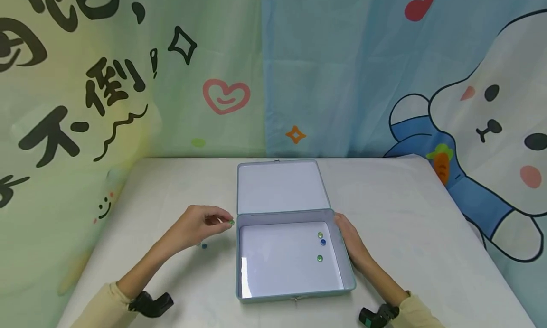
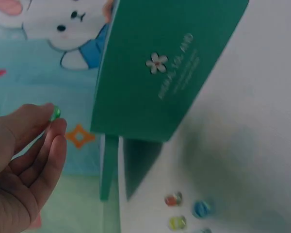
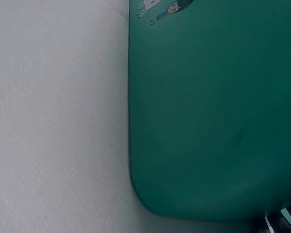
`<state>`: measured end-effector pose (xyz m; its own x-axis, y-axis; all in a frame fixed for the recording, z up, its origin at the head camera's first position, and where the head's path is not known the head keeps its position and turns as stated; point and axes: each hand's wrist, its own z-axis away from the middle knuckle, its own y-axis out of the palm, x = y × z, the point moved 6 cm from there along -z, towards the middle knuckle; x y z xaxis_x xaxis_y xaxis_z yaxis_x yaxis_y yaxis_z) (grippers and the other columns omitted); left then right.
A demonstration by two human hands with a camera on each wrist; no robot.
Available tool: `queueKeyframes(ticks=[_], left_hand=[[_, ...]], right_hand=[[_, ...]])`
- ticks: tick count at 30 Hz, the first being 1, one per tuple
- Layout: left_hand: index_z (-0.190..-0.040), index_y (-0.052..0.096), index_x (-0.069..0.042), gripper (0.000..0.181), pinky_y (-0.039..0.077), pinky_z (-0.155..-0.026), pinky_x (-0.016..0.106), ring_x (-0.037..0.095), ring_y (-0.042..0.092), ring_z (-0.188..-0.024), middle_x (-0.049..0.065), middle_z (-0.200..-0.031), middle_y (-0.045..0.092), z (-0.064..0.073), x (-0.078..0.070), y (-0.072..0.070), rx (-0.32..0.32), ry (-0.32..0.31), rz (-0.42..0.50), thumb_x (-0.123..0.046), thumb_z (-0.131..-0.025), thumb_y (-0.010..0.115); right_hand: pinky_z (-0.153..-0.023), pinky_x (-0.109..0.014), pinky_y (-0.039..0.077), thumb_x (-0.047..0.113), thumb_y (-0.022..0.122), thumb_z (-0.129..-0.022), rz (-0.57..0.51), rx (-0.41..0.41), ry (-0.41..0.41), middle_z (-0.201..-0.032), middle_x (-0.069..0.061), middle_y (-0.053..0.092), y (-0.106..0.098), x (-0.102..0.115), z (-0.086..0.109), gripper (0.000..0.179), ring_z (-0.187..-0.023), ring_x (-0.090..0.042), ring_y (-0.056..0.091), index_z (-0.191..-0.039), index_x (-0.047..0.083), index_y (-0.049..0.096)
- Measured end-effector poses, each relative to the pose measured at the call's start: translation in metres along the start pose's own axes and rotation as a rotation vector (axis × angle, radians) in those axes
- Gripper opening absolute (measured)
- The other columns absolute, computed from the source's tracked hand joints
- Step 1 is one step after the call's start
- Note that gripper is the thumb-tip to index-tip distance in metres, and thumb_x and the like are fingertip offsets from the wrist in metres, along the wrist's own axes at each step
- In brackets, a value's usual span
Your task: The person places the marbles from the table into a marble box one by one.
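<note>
Across the far side hangs a printed curtain (image 1: 314, 62), green on the left and blue on the right, with a big white rabbit (image 1: 491, 128) at its right end. In front of it my table (image 1: 397, 200) is covered in plain white. Near its middle lies a shallow rectangular box (image 1: 295, 298), green outside and pale within, its lid (image 1: 279, 185) folded back to the far side. The left wrist view shows a white flower (image 2: 157, 63) and pale lettering (image 2: 177, 68) on the green outside.

My right hand (image 1: 351, 238) rests against the box's right wall, toward the far corner; I cannot tell how far its fingers bend, as they are partly hidden. My left hand (image 1: 202, 223) is raised just left of the box, by the far left corner of its base, thumb and fingertip pinched together on a green marble (image 1: 232, 222), the other fingers loosely bent. I wear a black camera (image 1: 150, 305) on the left wrist and another (image 1: 378, 315) on the right.

Inside the box, toward the right, sit three marbles: a green one (image 1: 320, 235) farthest, a blue one (image 1: 323, 242) just beside it, and a second green one (image 1: 319, 258) nearer me. More marbles lie on the table to the left, among them a blue one (image 2: 202, 209), an orange-red one (image 2: 173, 199) and a yellow-green one (image 2: 177, 223).
</note>
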<state>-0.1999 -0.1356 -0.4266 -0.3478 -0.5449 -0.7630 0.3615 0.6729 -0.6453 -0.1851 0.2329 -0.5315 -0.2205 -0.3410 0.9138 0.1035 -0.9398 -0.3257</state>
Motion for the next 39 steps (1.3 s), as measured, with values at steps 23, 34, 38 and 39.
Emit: queueKeyframes(ticks=[23, 34, 38, 39], left_hand=[[-0.093, 0.072, -0.013, 0.006, 0.047, -0.067, 0.011, -0.001, 0.057, -0.074, -0.007, -0.083, 0.069, -0.099, -0.096, 0.118, 0.508, 0.314, -0.283, -0.016, -0.089, 0.069], [-0.096, 0.072, -0.009, 0.011, 0.040, -0.065, 0.006, 0.000, 0.053, -0.072, -0.004, -0.086, 0.070, -0.112, -0.101, 0.174, 0.644, 0.425, -0.446, -0.014, -0.087, 0.071], [-0.097, 0.073, -0.009, 0.012, 0.040, -0.064, 0.005, -0.001, 0.054, -0.072, -0.004, -0.088, 0.072, -0.117, -0.102, 0.184, 0.669, 0.426, -0.454, -0.015, -0.087, 0.072], [-0.098, 0.073, -0.009, 0.013, 0.040, -0.064, 0.005, -0.001, 0.054, -0.072, -0.003, -0.088, 0.072, -0.118, -0.102, 0.185, 0.672, 0.421, -0.454, -0.015, -0.087, 0.072]], right_hand=[[-0.117, -0.056, 0.024, 0.048, 0.026, -0.104, -0.019, -0.002, 0.000, -0.146, -0.021, 0.043, -0.001, 0.003, 0.002, 0.059, -0.138, -0.036, 0.037, -0.147, 0.008, 0.034], [-0.083, -0.029, 0.048, 0.049, 0.027, -0.104, -0.030, -0.015, 0.025, -0.123, -0.019, 0.055, -0.003, -0.001, 0.001, 0.055, -0.101, -0.020, 0.056, -0.143, 0.012, 0.039], [-0.073, -0.030, 0.052, 0.047, 0.027, -0.104, -0.046, 0.003, 0.026, -0.119, -0.021, 0.054, -0.002, -0.001, 0.002, 0.053, -0.089, -0.016, 0.060, -0.142, 0.011, 0.039], [-0.072, -0.030, 0.053, 0.047, 0.028, -0.104, -0.053, 0.005, 0.029, -0.118, -0.021, 0.054, -0.002, 0.000, 0.002, 0.052, -0.087, -0.016, 0.060, -0.142, 0.012, 0.040]])
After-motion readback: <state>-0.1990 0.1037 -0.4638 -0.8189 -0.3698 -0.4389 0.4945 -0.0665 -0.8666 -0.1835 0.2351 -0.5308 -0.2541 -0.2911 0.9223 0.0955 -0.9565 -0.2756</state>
